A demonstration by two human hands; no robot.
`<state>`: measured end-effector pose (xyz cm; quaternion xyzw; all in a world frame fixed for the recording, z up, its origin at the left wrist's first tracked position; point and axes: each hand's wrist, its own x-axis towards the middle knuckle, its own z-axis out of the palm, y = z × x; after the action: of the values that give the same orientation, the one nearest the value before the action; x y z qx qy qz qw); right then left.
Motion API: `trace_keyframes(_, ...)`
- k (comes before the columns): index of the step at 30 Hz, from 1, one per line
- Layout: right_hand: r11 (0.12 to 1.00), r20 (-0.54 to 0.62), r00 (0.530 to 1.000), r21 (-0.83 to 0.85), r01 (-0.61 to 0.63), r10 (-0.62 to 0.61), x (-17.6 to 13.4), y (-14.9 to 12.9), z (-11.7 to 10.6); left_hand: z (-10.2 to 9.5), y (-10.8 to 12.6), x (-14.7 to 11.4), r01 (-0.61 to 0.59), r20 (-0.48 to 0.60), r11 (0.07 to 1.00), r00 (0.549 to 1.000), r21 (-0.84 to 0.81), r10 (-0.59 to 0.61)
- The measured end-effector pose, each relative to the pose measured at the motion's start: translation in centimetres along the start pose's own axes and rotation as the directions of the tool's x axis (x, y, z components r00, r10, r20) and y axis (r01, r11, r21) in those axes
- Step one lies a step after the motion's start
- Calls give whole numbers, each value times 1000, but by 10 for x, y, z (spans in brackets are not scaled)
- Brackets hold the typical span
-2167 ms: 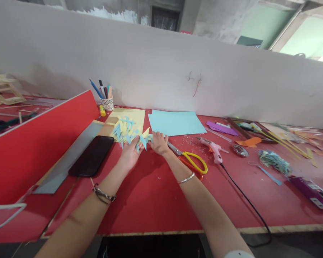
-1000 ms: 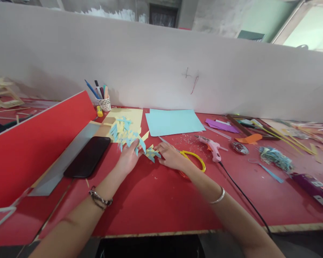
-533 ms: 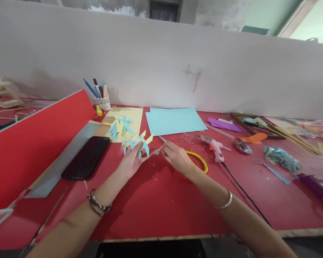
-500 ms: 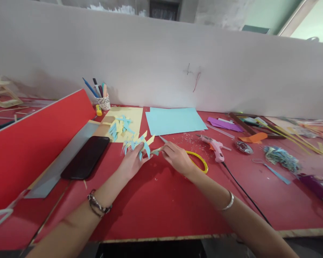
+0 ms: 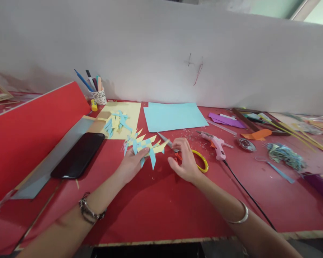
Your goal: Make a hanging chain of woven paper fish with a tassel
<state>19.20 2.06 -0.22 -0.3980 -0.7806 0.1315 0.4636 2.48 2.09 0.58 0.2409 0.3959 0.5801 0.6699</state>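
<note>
My left hand (image 5: pixel 131 163) pinches a woven paper piece (image 5: pixel 144 144) of pale yellow and light blue strips, its pointed ends sticking out several ways. To the right, my right hand (image 5: pixel 185 161) is raised with thumb and fingers apart, holding nothing. Under and behind that hand lie scissors (image 5: pixel 201 163) with a yellow and red handle, partly hidden by it; their blades point to the upper left. Cut blue and yellow paper strips (image 5: pixel 117 122) lie on a pale yellow sheet (image 5: pixel 133 113) beyond my left hand.
Light blue sheets (image 5: pixel 174 116) lie at the back. A pink glue gun (image 5: pixel 216 145) with a black cord rests right of the scissors. At left are a black phone (image 5: pixel 78 154), a red board (image 5: pixel 37 132) and a pen cup (image 5: pixel 99 96). Purple paper (image 5: pixel 227 120) lies at right.
My right hand has let go of the paper end and drawn back right, its fingers opening. The woven piece in my left hand now shows more of its checkered face. The view has shifted slightly.
</note>
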Motion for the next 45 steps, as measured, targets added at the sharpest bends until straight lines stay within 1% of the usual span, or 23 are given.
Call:
trace_keyframes(1,984,-30,988,98,-149,153,-1,0,1,0,0,0,-12,-7,1000,1000,1,12)
trace_keyframes(2,940,-19,957,193,-280,289,-1,0,2,0,0,0,-26,-6,1000,1000,6,26)
trace_keyframes(3,882,32,920,272,-384,391,0,0,3,-1,-1,1,-43,5,999,999,17,43)
trace_keyframes(4,824,103,885,330,-460,453,0,-1,3,-2,-2,1,-60,28,998,998,37,59)
trace_keyframes(6,743,244,841,395,-540,482,3,-3,3,-6,-4,1,-98,93,988,992,121,87)
trace_keyframes(9,670,356,796,430,-605,490,7,-6,-1,-14,-7,0,-130,201,934,977,334,64)
trace_keyframes(12,591,477,715,409,-695,511,9,-8,-4,-18,-8,-1,-153,246,850,969,504,28)
trace_keyframes(14,572,526,676,376,-729,516,9,-9,-5,-17,-7,-2,-158,259,813,966,561,9)
trace_keyframes(16,584,536,680,371,-722,501,9,-10,-5,-13,-6,-4,-153,273,802,962,578,-14)
trace_keyframes(19,595,510,707,397,-698,489,9,-11,-5,-8,-5,-8,-138,298,831,954,538,-34)
trace_keyframes(22,580,421,704,399,-710,572,10,-7,-6,-8,-5,-8,-124,312,869,949,480,-37)
trace_keyframes(24,562,314,700,429,-707,641,12,-2,-10,-10,-5,-6,-100,256,900,967,424,-13)
trace_keyframes(27,538,151,702,538,-649,696,16,4,-19,-14,-6,1,-89,126,946,991,313,51)
trace_keyframes(29,522,81,701,607,-599,709,18,5,-24,-13,-5,5,-99,58,964,994,248,88)
trace_keyframes(30,514,73,705,631,-581,706,18,4,-25,-13,-5,5,-104,33,969,994,225,100)
trace_keyframes(32,497,110,721,654,-571,684,15,1,-25,-10,-4,6,-113,-2,975,993,192,116)
trace_keyframes(35,484,217,759,656,-579,614,7,-4,-21,-8,-4,5,-124,-14,977,992,173,128)
trace_keyframes(37,503,265,783,642,-579,563,2,-6,-18,-7,-5,5,-127,-20,978,991,167,132)
trace_keyframes(39,542,311,800,605,-583,512,-1,-9,-16,-8,-6,5,-130,-19,977,991,169,135)
trace_keyframes(42,582,401,804,555,-595,439,-4,-11,-16,-10,-8,5,-142,-6,972,989,187,145)
trace_keyframes(45,581,455,791,538,-611,410,-5,-13,-16,-13,-9,5,-174,8,958,984,226,176)
